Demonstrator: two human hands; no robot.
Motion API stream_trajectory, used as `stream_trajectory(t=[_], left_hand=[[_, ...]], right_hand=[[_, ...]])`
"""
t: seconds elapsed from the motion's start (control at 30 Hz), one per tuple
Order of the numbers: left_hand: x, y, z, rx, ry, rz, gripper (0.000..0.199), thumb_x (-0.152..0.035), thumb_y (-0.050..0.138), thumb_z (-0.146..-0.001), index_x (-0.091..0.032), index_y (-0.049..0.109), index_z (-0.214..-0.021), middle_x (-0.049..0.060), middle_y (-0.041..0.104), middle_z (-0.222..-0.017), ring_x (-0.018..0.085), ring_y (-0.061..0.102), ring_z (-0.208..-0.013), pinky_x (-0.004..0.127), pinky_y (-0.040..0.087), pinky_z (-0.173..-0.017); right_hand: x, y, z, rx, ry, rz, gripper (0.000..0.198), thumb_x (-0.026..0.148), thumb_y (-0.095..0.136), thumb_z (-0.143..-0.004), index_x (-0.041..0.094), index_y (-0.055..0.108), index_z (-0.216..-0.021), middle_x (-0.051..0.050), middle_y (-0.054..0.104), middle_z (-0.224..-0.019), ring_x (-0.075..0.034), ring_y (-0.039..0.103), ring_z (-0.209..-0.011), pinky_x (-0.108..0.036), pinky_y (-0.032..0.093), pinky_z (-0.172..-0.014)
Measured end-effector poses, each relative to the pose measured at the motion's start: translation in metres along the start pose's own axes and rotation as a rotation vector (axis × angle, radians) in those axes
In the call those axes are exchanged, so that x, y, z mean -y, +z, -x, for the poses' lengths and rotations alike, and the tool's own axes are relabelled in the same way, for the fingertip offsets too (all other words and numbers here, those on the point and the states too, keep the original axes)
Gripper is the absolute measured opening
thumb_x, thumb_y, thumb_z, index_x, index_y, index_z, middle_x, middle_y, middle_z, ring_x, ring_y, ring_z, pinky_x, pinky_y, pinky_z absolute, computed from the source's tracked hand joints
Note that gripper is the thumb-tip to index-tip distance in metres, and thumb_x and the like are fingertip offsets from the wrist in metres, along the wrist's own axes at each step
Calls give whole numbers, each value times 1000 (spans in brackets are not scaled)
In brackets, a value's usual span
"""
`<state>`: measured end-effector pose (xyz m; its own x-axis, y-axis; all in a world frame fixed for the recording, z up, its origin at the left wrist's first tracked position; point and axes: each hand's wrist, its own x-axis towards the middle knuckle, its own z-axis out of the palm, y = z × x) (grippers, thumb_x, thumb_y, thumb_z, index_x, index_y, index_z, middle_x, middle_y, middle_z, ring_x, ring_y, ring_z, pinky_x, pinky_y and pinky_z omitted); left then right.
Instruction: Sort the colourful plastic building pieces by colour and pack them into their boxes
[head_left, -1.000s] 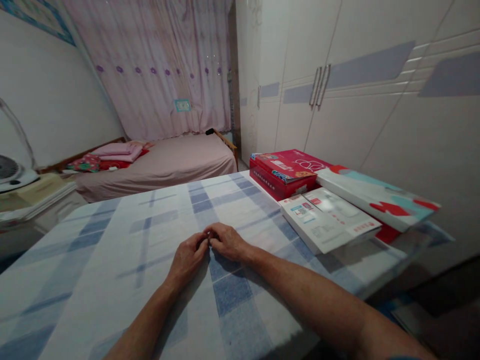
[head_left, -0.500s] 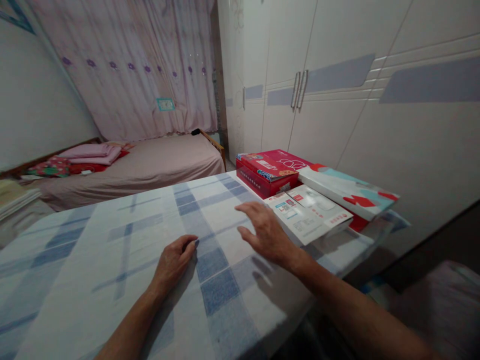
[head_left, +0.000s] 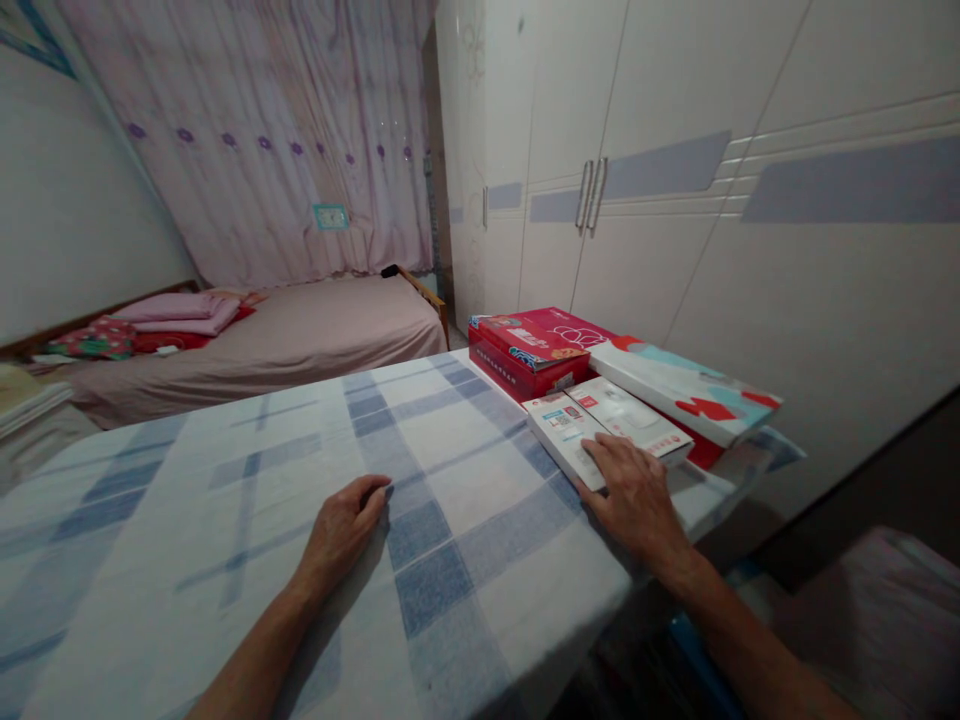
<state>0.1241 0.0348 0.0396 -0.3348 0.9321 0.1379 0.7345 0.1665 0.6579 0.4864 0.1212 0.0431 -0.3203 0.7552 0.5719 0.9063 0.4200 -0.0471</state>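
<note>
My right hand [head_left: 634, 495] is on the near end of a flat white box [head_left: 574, 425] with red and blue print. Its fingers lie over the box's top, and the thumb is at the near side edge. My left hand [head_left: 343, 525] rests on the checked tablecloth [head_left: 300, 560], its fingers curled in and the thumb close to the forefinger. Nothing shows in it. A second white box [head_left: 634, 412] adjoins the first on its right. Behind them sits a red box [head_left: 517, 355] with printed patterns.
A long white, red and pale blue box [head_left: 690, 390] lies along the table's right side, by the white wardrobe [head_left: 660, 270]. Past the table stands a bed [head_left: 322, 325] with folded pink bedding [head_left: 180, 312]. A pink curtain [head_left: 262, 80] hangs behind it.
My right hand has moved right and down from above the tablecloth onto the white box. My left hand has stayed in place. The view has shifted slightly.
</note>
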Motion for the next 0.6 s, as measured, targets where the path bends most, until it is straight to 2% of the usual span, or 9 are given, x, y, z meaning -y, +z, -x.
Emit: stream_trajectory(t=[0.07,0.13,0.27,0.33,0.43,0.5,0.6], left_hand=[[1,0,0,1,2,-7,41,-43,45,-81,-17,69,-101,6,74,-86,23,68,-79,32,50,-75],[1,1,0,10,0,-5,42,-43,45,-82,-16,69,-102,6,74,-87,23,67,-81,32,49,-76],[0,0,1,22,-10,1,43,-43,43,-83,-16,68,-105,7,74,-90,24,67,-86,32,49,-77],[0,0,1,26,-8,3,43,-43,43,-83,-15,68,-105,8,73,-93,24,67,-89,32,48,-80],[-1,0,1,25,-6,-2,44,-43,43,-83,-15,68,-106,9,73,-97,25,66,-91,33,47,-83],[0,0,1,21,-9,-9,44,-43,43,-83,-15,68,-106,9,73,-97,25,66,-91,33,47,-83],[0,0,1,18,-10,-9,43,-43,43,-83,-16,68,-105,9,74,-96,25,67,-90,33,47,-82]], right_hand=[[1,-5,-2,-32,-2,-31,36,23,50,-87,17,60,-120,-13,61,-125,-29,54,-115,-46,38,-96],[3,-11,-2,-119,-5,-94,34,21,47,-89,18,61,-120,-12,64,-121,-28,57,-111,-45,40,-95],[14,-29,8,-293,45,-420,28,29,43,-94,21,64,-111,-10,68,-112,-24,61,-106,-40,45,-93],[22,-37,15,-247,163,-596,28,34,43,-94,22,65,-106,-9,68,-110,-22,63,-102,-36,49,-88],[27,-36,23,-46,325,-675,34,43,47,-90,20,63,-108,-9,66,-112,-23,63,-100,-38,49,-88],[25,-29,25,25,360,-632,39,45,50,-87,18,62,-112,-10,65,-114,-25,60,-106,-42,45,-95],[18,-18,22,36,337,-565,39,46,51,-84,17,59,-109,-11,63,-113,-26,57,-110,-43,43,-97]])
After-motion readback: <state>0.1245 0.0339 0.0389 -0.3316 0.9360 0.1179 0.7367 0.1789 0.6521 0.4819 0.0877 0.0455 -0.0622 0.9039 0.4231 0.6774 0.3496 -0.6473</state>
